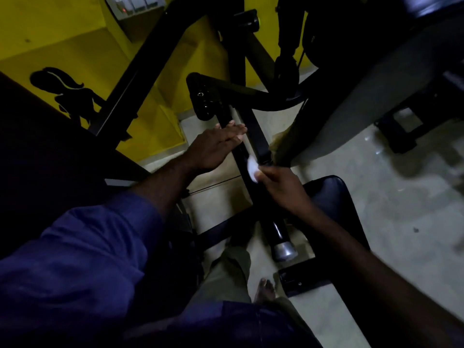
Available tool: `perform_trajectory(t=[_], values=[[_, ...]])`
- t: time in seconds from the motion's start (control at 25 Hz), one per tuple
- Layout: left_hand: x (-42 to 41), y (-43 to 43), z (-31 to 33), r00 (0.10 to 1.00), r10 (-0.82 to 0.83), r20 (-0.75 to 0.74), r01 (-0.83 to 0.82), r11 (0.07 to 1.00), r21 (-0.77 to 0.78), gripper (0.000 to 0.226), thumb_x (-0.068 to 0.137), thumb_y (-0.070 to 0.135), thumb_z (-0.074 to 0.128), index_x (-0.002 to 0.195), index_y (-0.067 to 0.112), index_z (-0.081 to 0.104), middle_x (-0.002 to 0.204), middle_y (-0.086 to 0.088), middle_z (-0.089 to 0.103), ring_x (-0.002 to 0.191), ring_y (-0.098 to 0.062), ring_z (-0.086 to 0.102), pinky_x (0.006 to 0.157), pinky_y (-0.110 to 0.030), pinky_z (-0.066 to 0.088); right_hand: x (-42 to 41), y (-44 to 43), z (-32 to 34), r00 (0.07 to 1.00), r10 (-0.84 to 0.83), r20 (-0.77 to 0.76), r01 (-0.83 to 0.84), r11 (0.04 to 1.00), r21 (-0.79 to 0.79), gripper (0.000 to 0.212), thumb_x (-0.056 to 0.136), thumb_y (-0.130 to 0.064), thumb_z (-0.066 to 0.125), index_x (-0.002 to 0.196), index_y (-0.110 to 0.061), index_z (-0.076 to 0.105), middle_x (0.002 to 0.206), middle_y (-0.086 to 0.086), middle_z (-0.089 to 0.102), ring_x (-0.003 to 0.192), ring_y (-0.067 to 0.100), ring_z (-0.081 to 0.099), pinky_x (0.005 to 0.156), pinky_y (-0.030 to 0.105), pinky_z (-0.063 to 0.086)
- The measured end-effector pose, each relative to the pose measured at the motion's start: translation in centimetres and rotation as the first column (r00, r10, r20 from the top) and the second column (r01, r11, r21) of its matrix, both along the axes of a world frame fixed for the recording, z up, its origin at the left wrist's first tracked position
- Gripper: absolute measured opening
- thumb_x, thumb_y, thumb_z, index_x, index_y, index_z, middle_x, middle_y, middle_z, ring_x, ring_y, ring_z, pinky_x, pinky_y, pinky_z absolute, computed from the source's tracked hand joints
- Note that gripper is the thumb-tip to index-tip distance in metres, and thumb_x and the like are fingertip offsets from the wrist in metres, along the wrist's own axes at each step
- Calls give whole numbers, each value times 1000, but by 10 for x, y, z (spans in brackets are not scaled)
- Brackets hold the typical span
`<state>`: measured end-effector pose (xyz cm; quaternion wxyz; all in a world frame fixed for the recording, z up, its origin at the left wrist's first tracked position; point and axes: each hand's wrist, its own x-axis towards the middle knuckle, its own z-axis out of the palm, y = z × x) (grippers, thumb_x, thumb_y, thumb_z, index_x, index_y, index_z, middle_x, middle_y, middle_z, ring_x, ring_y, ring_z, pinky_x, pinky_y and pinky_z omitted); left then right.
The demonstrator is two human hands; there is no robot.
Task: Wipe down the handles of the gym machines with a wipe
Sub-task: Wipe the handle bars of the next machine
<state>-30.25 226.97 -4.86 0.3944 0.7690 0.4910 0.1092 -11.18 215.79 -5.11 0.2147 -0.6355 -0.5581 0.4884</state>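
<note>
A long black machine handle point(272, 223) runs from the upper middle down to a silver end cap point(285, 251) near the centre. My right hand point(281, 188) pinches a small white wipe point(252, 169) against the middle of the handle. My left hand point(216, 146) lies flat on the upper part of the handle, fingers straight and spread toward the right, just below a black bracket with bolts point(204, 101). Both arms reach in from below, the left in a blue sleeve.
Black machine frame tubes point(140, 71) cross in front of a yellow wall point(62, 33). A dark padded seat point(331, 194) sits under my right forearm. Grey padding point(351, 84) fills the upper right. Pale tiled floor point(401, 197) lies to the right; my bare foot point(265, 290) is below.
</note>
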Motion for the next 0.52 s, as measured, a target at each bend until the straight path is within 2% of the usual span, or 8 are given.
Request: perform_trajectory(t=[0.04, 0.08, 0.16, 0.24, 0.36, 0.48, 0.52], values=[[1, -3, 2, 999, 26, 29, -25, 998, -50, 41, 111, 26, 45, 151, 19, 51, 162, 2, 40, 152, -1, 20, 131, -39, 8, -5, 6, -1, 988, 24, 155, -38, 995, 90, 32, 107, -27, 53, 130, -11, 69, 116, 15, 74, 109, 29, 69, 87, 34, 46], [2, -8, 4, 999, 25, 39, -22, 997, -75, 42, 111, 26, 45, 152, 17, 49, 164, 1, 37, 152, -1, 17, 131, -42, 8, -3, 2, -6, 973, 53, 226, -92, 982, 165, 37, 107, -26, 52, 140, -15, 62, 124, 16, 72, 116, 31, 67, 90, 33, 46], [3, -17, 4, 999, -38, -21, 37, 997, -62, 46, 112, 27, 42, 157, 16, 40, 169, 0, 26, 155, -5, 8, 131, -45, 2, 6, -35, 4, 975, 117, 190, -173, 934, 314, 42, 105, -22, 54, 147, -19, 57, 139, 12, 65, 127, 21, 62, 102, 24, 44], [2, -27, 3, 993, -69, -96, 65, 997, -41, 49, 113, 29, 38, 160, 16, 33, 172, 2, 15, 158, -10, 3, 128, -37, -4, 22, -87, 10, 963, 231, 138, -268, 875, 402, 44, 99, -14, 57, 143, -19, 61, 156, 0, 50, 144, 8, 44, 115, 16, 33], [1, -36, 4, 1000, -12, -28, 10, 997, -81, 49, 113, 29, 37, 160, 17, 33, 171, 5, 15, 158, -8, 5, 126, -30, -3, 36, -95, 6, 936, 333, 116, -350, 830, 435, 43, 95, -11, 59, 137, -17, 67, 158, -8, 45, 150, 1, 32, 120, 17, 28], [-2, -31, 8, 1000, 22, 11, -21, 995, -101, 48, 113, 28, 38, 158, 14, 37, 169, 4, 23, 158, -9, 12, 131, -40, 6, 24, -32, -3, 938, 318, 139, -346, 823, 450, 47, 95, -27, 55, 137, -12, 66, 151, -3, 54, 145, 2, 39, 117, 17, 36], [-2, -27, 7, 1000, 20, -4, -21, 995, -99, 47, 113, 28, 37, 158, 14, 38, 169, 3, 24, 157, -9, 12, 131, -42, 8, 19, -17, -3, 946, 302, 115, -321, 836, 445, 48, 93, -26, 55, 137, -10, 66, 150, -1, 55, 144, 3, 41, 117, 20, 38]])
